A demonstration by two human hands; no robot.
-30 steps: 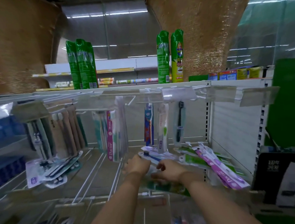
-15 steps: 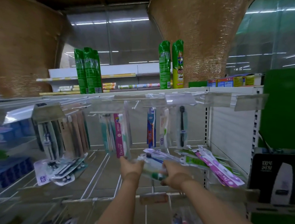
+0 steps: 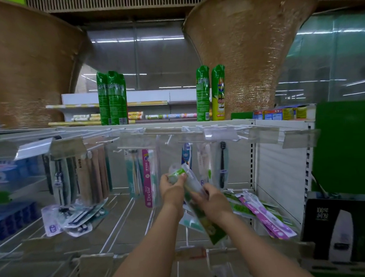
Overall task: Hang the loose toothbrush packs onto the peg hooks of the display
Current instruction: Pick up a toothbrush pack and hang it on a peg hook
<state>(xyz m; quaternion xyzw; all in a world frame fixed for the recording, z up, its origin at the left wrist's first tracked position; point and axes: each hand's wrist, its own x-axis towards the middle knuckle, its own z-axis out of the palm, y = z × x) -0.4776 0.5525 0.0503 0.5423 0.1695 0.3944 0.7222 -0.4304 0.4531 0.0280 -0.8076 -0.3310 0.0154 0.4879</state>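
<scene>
Green toothbrush pack (image 3: 198, 202) held in both hands, below the peg hooks (image 3: 173, 138).

Left hand (image 3: 173, 188) pinches the pack's top end; right hand (image 3: 211, 200) grips its middle. Pack tilts, top toward the hooks. Best, by judgement: level the hang hole, line it with a hook tip, slide straight back. Two purple packs (image 3: 269, 220) at least lie loose right of the pack; two spray cans (image 3: 211, 93) stand above it.

Dim, greenish light; warped, blurred edges
</scene>
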